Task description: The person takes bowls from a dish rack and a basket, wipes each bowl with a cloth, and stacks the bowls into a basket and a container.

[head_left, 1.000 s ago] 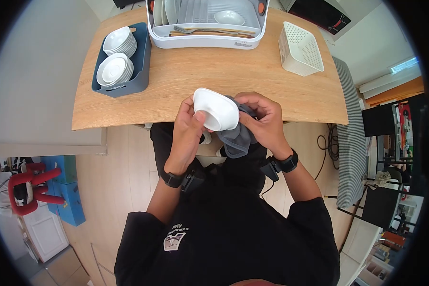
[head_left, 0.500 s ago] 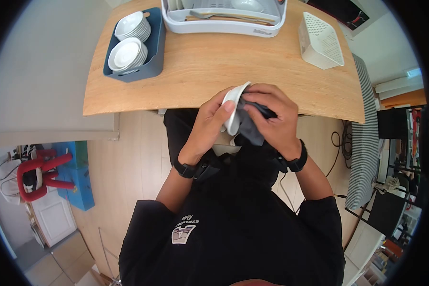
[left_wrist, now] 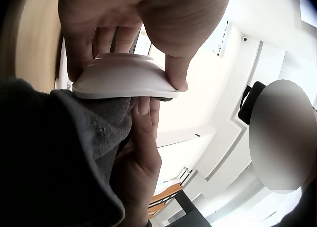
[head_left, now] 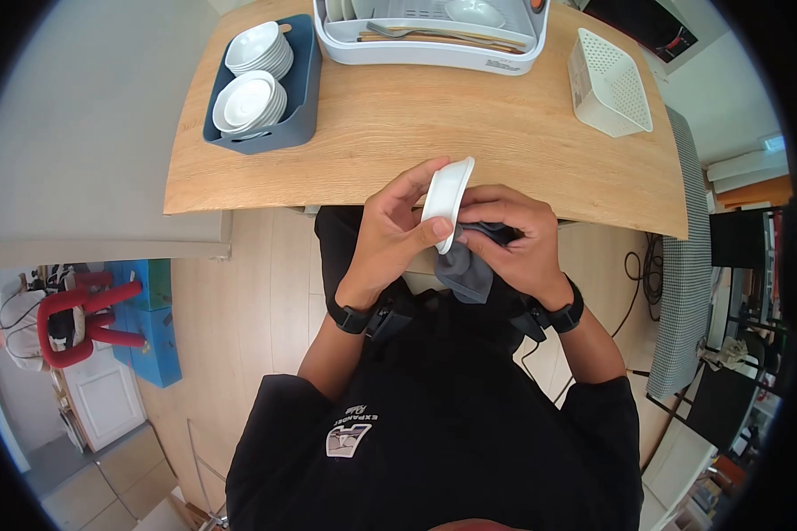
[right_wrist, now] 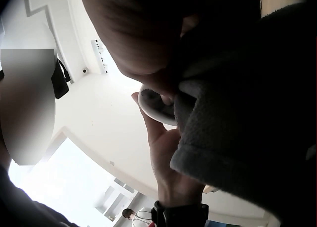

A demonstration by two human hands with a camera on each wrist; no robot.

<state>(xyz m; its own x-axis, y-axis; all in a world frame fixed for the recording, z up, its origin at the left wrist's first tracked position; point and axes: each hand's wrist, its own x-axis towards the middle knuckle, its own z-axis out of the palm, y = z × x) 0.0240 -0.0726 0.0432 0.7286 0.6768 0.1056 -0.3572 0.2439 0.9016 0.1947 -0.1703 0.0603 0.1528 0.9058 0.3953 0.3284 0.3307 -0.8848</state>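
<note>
My left hand (head_left: pixel 390 226) grips a small white bowl (head_left: pixel 445 199) by its edge, thumb on one side and fingers on the other. In the head view the bowl is tipped on its side, its opening facing the right hand. My right hand (head_left: pixel 518 234) pinches a dark grey cloth (head_left: pixel 465 274) and presses it into the bowl's opening; the cloth's loose end hangs below. The left wrist view shows the bowl (left_wrist: pixel 124 76) from its base side, with the cloth (left_wrist: pixel 101 123) bunched against the rim. In the right wrist view, the cloth (right_wrist: pixel 213 152) hides most of the bowl.
On the wooden table (head_left: pixel 416 124), a blue-grey bin (head_left: pixel 301 124) with stacked white bowls (head_left: pixel 248 102) stands at the left. A white dish rack (head_left: pixel 416 55) holding plates, a bowl, a fork and chopsticks is at the back. A white perforated basket (head_left: pixel 611 88) stands at the right.
The bowl has turned from showing its underside to standing on edge, its opening toward the right hand. The right hand has brought the cloth into it. The head view has shifted slightly.
</note>
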